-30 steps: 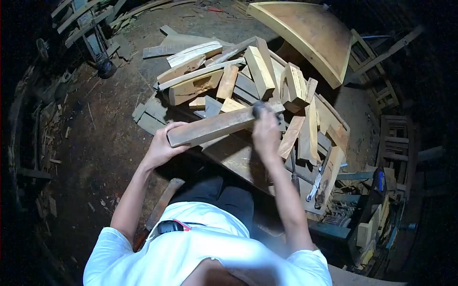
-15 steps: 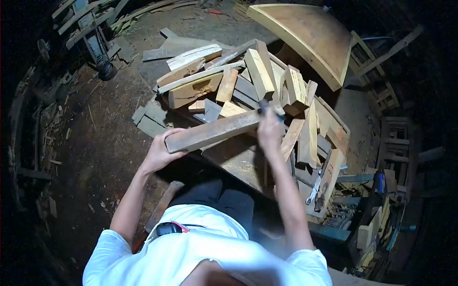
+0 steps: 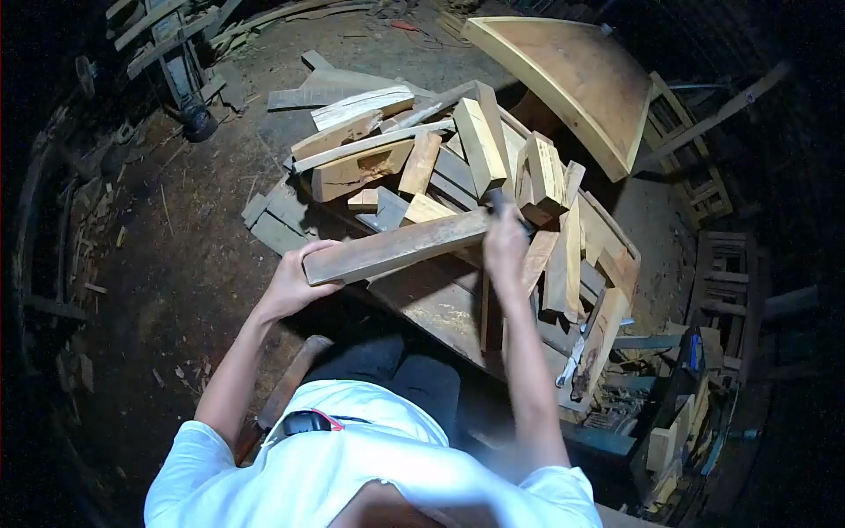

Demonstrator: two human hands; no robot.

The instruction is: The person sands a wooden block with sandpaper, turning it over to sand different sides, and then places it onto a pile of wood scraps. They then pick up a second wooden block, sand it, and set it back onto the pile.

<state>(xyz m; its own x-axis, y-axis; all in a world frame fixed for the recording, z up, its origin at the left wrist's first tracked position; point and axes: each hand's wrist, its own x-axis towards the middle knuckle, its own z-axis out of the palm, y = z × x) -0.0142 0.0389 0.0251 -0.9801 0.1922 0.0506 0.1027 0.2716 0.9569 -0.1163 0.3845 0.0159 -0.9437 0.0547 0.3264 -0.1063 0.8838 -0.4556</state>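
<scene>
A thick wooden beam [image 3: 400,246] slants across in front of me, its far end higher in the view. Wrapped round its near end, my left hand [image 3: 299,280] keeps the beam up, with the thumb below and fingers over the top. At the other end, my right hand [image 3: 506,251] is closed on a dark hand tool [image 3: 498,204] that is blurred by motion; I cannot tell its kind. The tool overlaps the beam's far end in this view. Right behind the beam lies a heap of cut wood blocks [image 3: 421,164], one pale block [image 3: 480,145] nearest the tool.
The heap rests on a wooden bench [image 3: 440,308]. A large framed wooden panel [image 3: 563,79] leans at the back right. At the right stands a rack of tools and offcuts [image 3: 634,414]. Wood scraps litter the dirt floor [image 3: 167,264] on the left.
My right hand and the dark tool have shifted slightly at the beam's far end. My left hand keeps its grip. The whole view has moved a little.
</scene>
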